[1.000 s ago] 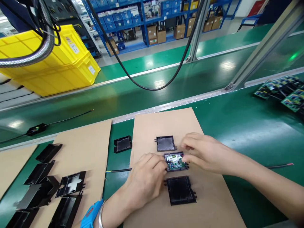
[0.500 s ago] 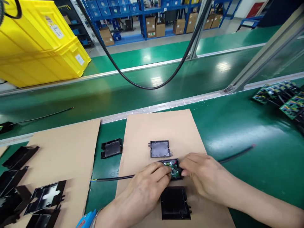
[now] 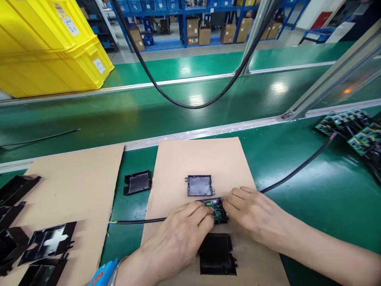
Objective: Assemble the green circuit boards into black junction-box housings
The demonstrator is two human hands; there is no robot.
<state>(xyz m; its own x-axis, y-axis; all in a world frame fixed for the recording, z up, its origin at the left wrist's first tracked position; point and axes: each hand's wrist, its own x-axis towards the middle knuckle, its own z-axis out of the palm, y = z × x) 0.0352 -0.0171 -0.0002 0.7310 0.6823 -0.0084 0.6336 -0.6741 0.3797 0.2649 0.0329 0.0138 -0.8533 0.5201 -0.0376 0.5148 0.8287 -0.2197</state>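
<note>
Head view: our left hand's [image 3: 181, 230] fingers bend over the board [image 3: 218, 213], seated in the case [image 3: 224, 219] between both hands; our right hand's [image 3: 253, 214] fingers bunch at the case's near end. We cannot tell what either grips. Risk, we judge: the cable [image 3: 297, 169] beyond the right fingers snags the board pile [image 3: 366, 137], tugging our board askew.

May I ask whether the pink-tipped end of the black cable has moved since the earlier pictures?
Yes: the pink end has swung farther up the view, to the near edge of the circuit boards; earlier it lay well short of them.
</note>
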